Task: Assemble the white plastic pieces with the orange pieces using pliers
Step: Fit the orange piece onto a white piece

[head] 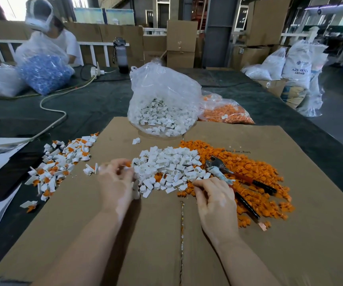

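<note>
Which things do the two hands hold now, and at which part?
Left hand: apparently a small orange piece at its fingertips, blurred. Right hand: reaching among orange pieces; hold cannot be told. Pliers lie unheld.

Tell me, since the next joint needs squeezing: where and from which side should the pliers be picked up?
Probably by the two dark handles, coming from the near right with the right hand. The pliers lie flat on the orange pieces, metal head toward the white pieces, and the handles splay outward, bare and uncovered.
</note>
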Demonstrator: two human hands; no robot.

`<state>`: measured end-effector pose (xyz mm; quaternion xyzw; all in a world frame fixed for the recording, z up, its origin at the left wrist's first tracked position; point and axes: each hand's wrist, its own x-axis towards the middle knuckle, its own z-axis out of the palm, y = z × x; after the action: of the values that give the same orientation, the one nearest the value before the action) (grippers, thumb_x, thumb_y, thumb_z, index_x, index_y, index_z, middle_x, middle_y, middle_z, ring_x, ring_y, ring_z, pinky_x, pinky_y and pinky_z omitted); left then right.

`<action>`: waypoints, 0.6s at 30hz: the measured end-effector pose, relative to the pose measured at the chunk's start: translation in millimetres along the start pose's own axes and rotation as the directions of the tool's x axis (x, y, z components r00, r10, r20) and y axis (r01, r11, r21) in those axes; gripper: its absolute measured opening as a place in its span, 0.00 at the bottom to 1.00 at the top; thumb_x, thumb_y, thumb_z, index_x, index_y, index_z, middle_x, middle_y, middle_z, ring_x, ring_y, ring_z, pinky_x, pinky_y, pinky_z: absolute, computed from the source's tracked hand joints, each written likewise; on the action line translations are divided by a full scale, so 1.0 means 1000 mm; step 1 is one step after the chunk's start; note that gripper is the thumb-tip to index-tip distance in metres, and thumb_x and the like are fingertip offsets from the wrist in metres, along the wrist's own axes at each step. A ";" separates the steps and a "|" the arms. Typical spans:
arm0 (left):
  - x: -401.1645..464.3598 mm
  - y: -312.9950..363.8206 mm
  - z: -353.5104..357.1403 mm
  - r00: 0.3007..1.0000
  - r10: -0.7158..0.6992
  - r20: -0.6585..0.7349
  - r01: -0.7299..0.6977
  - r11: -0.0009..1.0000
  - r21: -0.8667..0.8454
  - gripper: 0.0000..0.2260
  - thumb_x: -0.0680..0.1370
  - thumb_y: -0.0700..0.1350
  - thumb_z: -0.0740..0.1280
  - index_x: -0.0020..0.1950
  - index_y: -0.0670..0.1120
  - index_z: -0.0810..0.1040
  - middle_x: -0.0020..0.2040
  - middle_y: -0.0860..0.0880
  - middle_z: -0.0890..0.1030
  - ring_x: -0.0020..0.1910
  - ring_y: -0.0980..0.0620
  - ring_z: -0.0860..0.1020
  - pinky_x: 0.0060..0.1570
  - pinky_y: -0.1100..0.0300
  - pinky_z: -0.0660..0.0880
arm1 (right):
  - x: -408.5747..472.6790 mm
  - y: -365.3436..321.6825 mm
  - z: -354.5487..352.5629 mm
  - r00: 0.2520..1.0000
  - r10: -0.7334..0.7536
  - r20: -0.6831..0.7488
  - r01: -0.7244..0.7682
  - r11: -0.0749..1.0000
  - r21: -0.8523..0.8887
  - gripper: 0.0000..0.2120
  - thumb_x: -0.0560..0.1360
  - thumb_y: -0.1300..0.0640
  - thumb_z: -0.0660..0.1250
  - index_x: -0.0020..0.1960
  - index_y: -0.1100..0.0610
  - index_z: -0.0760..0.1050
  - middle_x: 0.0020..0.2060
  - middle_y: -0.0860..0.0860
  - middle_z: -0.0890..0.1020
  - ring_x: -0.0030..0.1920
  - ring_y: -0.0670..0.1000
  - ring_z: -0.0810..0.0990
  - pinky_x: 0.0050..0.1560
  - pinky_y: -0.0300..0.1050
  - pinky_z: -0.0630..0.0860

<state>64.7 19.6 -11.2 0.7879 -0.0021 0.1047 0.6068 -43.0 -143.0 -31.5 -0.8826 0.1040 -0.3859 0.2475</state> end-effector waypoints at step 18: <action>-0.002 -0.005 0.012 0.946 0.280 0.164 -0.323 0.862 0.390 0.06 0.72 0.41 0.71 0.46 0.51 0.82 0.43 0.58 0.70 0.51 0.53 0.65 0.55 0.58 0.57 | 0.002 -0.003 0.004 0.983 -0.173 0.058 0.181 0.956 -0.232 0.11 0.62 0.65 0.78 0.41 0.54 0.82 0.37 0.49 0.80 0.38 0.54 0.77 0.40 0.51 0.71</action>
<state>64.9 9.2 -19.5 0.8922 -0.1342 0.1561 0.4020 -38.6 -139.3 -30.8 -0.9186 0.0651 -0.3747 0.1070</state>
